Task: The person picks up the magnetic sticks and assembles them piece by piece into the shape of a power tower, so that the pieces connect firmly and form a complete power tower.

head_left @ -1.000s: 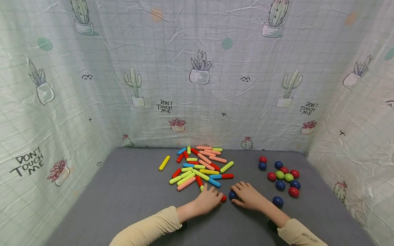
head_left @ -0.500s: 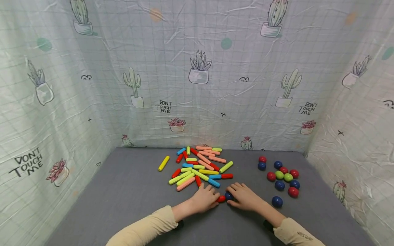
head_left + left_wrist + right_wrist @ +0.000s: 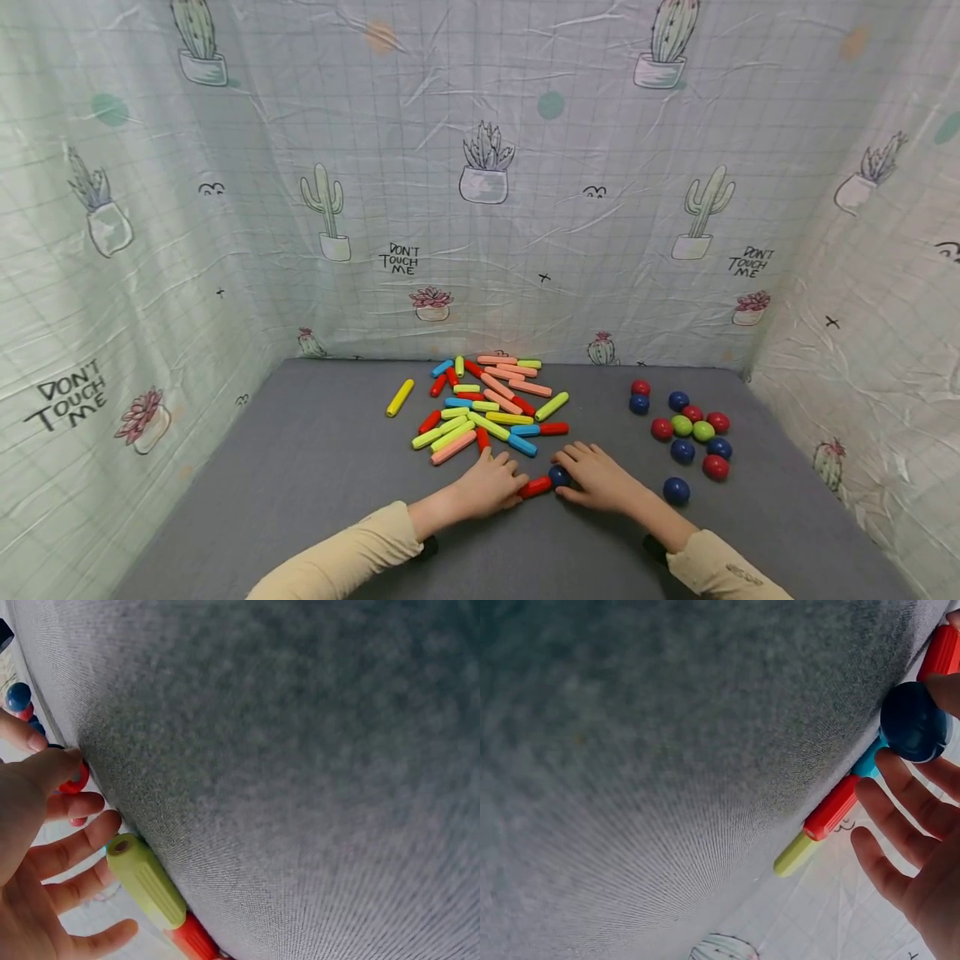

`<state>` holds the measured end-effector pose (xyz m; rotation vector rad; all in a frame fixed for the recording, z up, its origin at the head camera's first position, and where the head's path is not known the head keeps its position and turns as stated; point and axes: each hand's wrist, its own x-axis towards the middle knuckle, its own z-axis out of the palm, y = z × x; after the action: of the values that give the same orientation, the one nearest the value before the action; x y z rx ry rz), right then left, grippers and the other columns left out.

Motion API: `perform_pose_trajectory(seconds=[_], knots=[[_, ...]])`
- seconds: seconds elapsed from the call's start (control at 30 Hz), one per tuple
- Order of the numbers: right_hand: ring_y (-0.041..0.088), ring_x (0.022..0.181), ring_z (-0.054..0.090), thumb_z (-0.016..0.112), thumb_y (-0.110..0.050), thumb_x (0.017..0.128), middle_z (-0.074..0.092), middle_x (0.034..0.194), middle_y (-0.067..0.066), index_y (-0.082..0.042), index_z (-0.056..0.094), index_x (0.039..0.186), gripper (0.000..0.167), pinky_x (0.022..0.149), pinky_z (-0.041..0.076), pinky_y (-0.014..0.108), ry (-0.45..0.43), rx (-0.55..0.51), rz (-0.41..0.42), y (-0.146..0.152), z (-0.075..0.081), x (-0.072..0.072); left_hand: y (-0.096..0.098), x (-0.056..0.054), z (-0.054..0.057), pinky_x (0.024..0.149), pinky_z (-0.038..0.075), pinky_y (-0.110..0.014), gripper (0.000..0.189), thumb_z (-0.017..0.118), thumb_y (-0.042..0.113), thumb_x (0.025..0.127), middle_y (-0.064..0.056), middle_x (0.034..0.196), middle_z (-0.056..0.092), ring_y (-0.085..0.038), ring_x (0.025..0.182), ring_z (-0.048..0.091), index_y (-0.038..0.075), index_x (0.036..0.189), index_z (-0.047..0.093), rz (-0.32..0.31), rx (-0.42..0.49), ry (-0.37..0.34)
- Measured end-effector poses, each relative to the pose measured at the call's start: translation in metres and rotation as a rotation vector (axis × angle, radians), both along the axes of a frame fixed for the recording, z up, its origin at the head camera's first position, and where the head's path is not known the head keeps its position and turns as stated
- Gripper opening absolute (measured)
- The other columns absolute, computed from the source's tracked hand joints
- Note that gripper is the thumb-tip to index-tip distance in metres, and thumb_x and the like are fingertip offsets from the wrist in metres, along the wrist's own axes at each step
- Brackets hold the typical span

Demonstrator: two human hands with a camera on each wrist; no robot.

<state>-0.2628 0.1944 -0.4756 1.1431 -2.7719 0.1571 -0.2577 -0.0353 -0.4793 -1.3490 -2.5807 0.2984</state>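
Note:
Near the front middle of the table, my left hand [image 3: 489, 485] pinches the left end of a short red ridged stick [image 3: 536, 487] between thumb and finger. My right hand [image 3: 600, 479] holds a dark blue ball [image 3: 559, 476], with its thumb and fingers on it in the right wrist view. The stick's right end meets the ball or lies right beside it; whether they are joined I cannot tell. Just beyond the left hand's fingers lie a yellow-green stick [image 3: 146, 881] and a red stick [image 3: 192, 937] end to end, seen in the left wrist view.
Several short and long sticks, such as a salmon one [image 3: 453, 448] and a blue one [image 3: 522, 447], lie spread behind the hands. A yellow stick [image 3: 401, 398] lies apart at left. Red, blue and green balls [image 3: 681, 426] lie at right. A patterned curtain [image 3: 480, 250] surrounds the grey table [image 3: 315, 467].
Both hands have shifted left, the right one bringing the blue ball up to the red stick's end. The left hand has slid back, so more of the red stick shows.

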Motion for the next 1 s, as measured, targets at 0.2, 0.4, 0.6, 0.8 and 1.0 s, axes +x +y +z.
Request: perform_pose_trajectory(seconds=[0.2,0.4,0.6,0.8,1.0], knots=[[0.015,0.092,0.050,0.067,-0.033,0.077,0.059,0.100,-0.003,-0.016,0.057,0.106,0.035,0.076,0.043,0.037,0.042,-0.008,0.019,-0.003,0.000,-0.008,0.000,0.000,0.004,0.079,0.043,-0.039,0.020,0.054,0.040,0.086,0.006,0.087,0.058,-0.012,0.082,0.050,0.028,0.101,0.060,-0.082,-0.012,0.001],[0.017,0.096,0.050,0.067,-0.031,0.077,0.058,0.102,-0.002,-0.016,0.057,0.109,0.037,0.077,0.043,0.039,0.012,-0.027,0.034,-0.005,0.003,-0.010,0.001,-0.001,0.005,0.079,0.043,-0.038,0.018,0.054,0.041,0.086,0.007,0.086,0.057,-0.011,0.083,0.050,0.027,0.096,0.059,-0.123,-0.004,-0.001],[0.016,0.096,0.049,0.066,-0.032,0.078,0.058,0.103,-0.003,-0.017,0.057,0.110,0.037,0.078,0.043,0.039,-0.020,-0.039,0.018,-0.004,0.001,-0.010,0.003,0.000,0.001,0.077,0.043,-0.035,0.026,0.050,0.048,0.086,0.007,0.085,0.057,-0.011,0.081,0.051,0.025,0.094,0.058,-0.137,0.004,0.027],[0.015,0.095,0.048,0.067,-0.033,0.077,0.058,0.101,-0.004,-0.017,0.057,0.108,0.037,0.078,0.043,0.039,-0.054,-0.056,0.042,-0.005,0.000,-0.009,0.006,0.002,-0.004,0.072,0.042,-0.031,0.027,0.049,0.047,0.087,0.008,0.084,0.060,-0.010,0.078,0.052,0.023,0.096,0.057,-0.114,0.052,0.042],[0.018,0.099,0.049,0.069,-0.026,0.076,0.060,0.105,-0.001,-0.015,0.057,0.111,0.039,0.083,0.043,0.046,-0.098,-0.020,0.061,-0.005,0.004,-0.014,0.009,0.004,-0.005,0.065,0.041,-0.026,0.023,0.057,0.035,0.084,0.007,0.084,0.063,-0.010,0.073,0.054,0.021,0.101,0.052,-0.118,0.085,0.039]])
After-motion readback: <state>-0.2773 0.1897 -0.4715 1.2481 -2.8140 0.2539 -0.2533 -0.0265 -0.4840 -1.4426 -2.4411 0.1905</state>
